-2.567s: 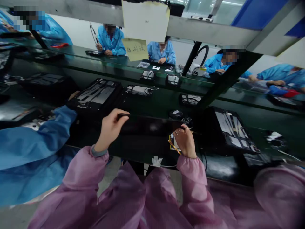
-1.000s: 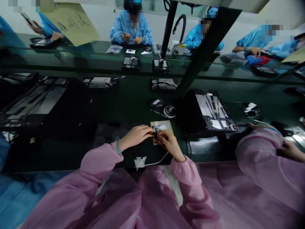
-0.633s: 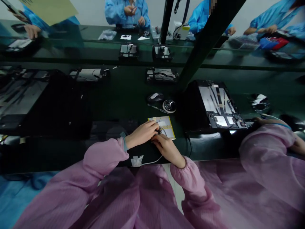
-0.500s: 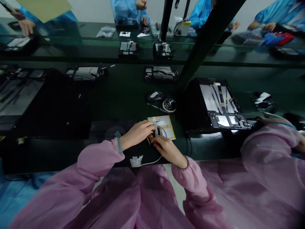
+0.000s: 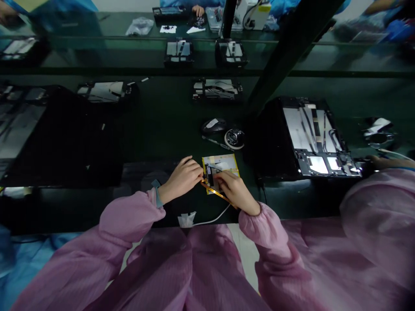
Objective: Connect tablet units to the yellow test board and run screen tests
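A flat pale panel with yellow edges point(image 5: 228, 162) lies on the dark bench in front of me, a small dark part point(image 5: 210, 172) on its left side. My left hand point(image 5: 184, 179) is at the panel's left edge, finger and thumb pinched on the upper end of a thin orange ribbon cable point(image 5: 215, 192). The cable slants down to the right, under my right hand point(image 5: 236, 190). That hand rests over the panel's right part with its fingers closed; what they grip is hidden. A white cord point(image 5: 212, 221) runs from crumpled clear tape point(image 5: 187, 220) towards my right wrist.
Beyond the panel are a black mouse point(image 5: 214, 125), a pen-like tool point(image 5: 217, 142) and a tape roll point(image 5: 234, 139). An opened device point(image 5: 319, 134) stands at right, beside a co-worker's pink sleeve point(image 5: 379, 207). More opened devices point(image 5: 217, 90) lie farther back, near a slanted dark post point(image 5: 275, 60).
My hands have drawn slightly apart, my right hand shifting right. The orange ribbon cable now shows stretched between them. The view has tilted down a little.
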Tool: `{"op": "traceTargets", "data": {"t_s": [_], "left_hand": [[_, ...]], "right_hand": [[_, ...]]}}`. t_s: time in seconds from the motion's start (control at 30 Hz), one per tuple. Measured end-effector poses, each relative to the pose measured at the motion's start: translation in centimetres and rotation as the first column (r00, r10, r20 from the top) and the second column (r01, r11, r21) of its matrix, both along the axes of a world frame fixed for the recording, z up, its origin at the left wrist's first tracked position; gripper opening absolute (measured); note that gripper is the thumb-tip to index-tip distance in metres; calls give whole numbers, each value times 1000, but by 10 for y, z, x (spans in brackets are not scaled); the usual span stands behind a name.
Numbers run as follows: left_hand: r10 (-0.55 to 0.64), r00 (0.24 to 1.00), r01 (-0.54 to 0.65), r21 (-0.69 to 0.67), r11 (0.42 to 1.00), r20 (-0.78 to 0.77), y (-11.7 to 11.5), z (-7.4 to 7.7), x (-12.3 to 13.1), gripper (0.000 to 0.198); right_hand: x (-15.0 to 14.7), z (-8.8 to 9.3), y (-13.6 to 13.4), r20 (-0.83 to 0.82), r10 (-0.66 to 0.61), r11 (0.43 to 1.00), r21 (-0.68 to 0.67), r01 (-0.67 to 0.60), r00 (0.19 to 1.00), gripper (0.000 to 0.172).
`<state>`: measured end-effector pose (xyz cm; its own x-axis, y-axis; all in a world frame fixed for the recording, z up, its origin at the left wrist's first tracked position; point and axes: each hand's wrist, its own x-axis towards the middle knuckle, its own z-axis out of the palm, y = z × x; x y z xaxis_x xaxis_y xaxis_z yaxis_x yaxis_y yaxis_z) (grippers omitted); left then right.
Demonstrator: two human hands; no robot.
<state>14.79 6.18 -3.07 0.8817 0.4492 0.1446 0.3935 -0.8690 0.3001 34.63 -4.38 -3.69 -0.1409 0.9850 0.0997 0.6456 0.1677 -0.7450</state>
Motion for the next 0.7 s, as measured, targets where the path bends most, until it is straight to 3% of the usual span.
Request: {"op": "traceTargets", "data": {"t_s": [0.17, 0.33, 0.53, 0.7], "left_hand": [[13, 1000, -13, -28, 1000, 21, 0, 0, -1, 14], [16, 1000, -16, -10, 1000, 26, -1, 2, 0, 14], [11, 1000, -11, 5, 1000, 21, -2, 3, 0, 14], [23, 1000, -23, 18, 1000, 14, -6, 1, 3, 11]], "right_hand": [[-2, -4, 0, 87, 9, 999, 45, -13, 996, 38], [-7, -9, 1, 198, 21, 993, 108, -43, 980, 32], [-9, -12, 2, 211, -4, 992, 123, -22, 978, 26], [-10, -15, 1, 229, -11, 992, 128, -19, 973, 32]]}}
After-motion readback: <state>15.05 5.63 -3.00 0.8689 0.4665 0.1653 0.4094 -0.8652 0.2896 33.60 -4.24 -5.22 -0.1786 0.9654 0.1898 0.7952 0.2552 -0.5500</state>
